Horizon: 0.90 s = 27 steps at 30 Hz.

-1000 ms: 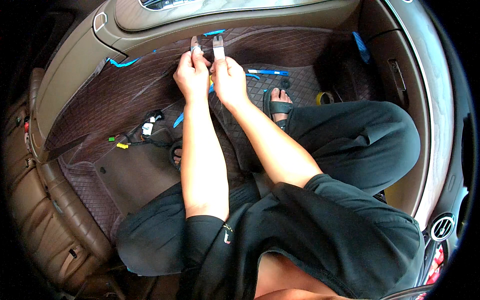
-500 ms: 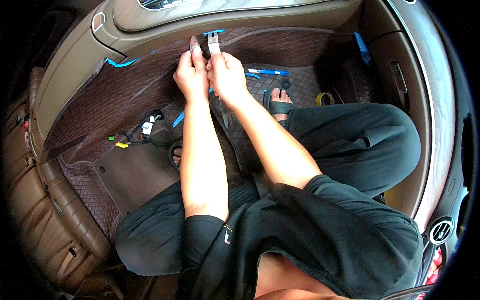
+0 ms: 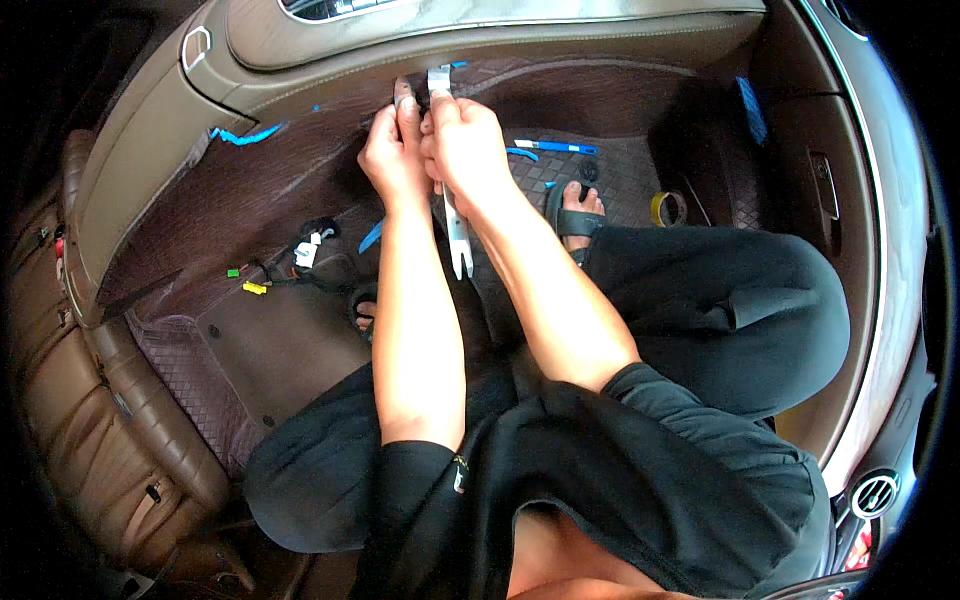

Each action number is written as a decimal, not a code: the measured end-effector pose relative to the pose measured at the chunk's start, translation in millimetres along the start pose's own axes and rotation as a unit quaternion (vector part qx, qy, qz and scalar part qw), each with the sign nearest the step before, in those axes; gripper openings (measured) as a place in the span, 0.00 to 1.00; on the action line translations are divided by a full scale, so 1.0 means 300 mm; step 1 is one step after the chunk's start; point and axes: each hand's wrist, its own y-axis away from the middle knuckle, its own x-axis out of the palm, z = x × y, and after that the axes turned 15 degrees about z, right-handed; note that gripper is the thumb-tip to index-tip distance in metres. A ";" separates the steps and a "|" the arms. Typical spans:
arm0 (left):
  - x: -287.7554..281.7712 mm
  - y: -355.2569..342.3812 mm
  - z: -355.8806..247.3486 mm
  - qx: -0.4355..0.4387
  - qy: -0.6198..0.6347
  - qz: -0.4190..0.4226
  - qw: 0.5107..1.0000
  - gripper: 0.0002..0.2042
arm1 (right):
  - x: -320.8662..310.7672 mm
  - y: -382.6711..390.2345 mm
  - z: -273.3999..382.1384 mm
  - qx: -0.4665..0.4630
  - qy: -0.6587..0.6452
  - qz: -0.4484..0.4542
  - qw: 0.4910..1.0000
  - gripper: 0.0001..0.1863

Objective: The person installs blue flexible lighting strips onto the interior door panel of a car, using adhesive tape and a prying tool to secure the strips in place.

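Note:
At the top centre my right hand [image 3: 467, 145] is closed around a flat metal pry bar [image 3: 457, 235]. Its bright upper end [image 3: 439, 80] lies against the lower edge of the beige console panel [image 3: 330, 82], while its forked lower end points down between my forearms. Just to the left, my left hand [image 3: 393, 150] is closed, thumb and forefinger together near that same edge. What those fingers hold, if anything, I cannot make out. Brown quilted lining [image 3: 300, 150] runs under the panel, and a bit of blue tape [image 3: 459, 65] shows beside the bar's upper end.
On the quilted floor lie a blue-handled knife [image 3: 565, 148], a blue strip [image 3: 372, 236], a yellow tape roll [image 3: 660, 208] and wiring with white, green and yellow connectors [image 3: 306, 252]. Blue tape [image 3: 245, 136] sticks to the panel edge. My sandalled foot [image 3: 580, 222] stands right of my arms.
The pry bar has turned in my right hand, so its forked lower end now shows broad and bright. Both hands stay at the panel edge; the whole view has shifted slightly.

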 end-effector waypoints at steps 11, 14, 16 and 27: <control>0.000 -0.013 -0.024 0.025 -0.008 0.012 1.000 0.17 | -0.020 0.064 0.003 0.005 -0.034 0.030 0.999 0.18; -0.003 -0.005 -0.022 0.018 0.028 0.039 0.999 0.15 | -0.018 0.103 -0.035 0.024 0.010 0.007 1.000 0.18; -0.001 -0.002 -0.034 0.021 0.032 0.042 0.998 0.14 | -0.025 0.091 -0.036 0.010 0.034 -0.008 0.999 0.18; 0.002 0.006 -0.077 0.020 0.010 0.026 0.999 0.17 | -0.069 0.065 0.007 0.012 0.072 -0.020 0.997 0.17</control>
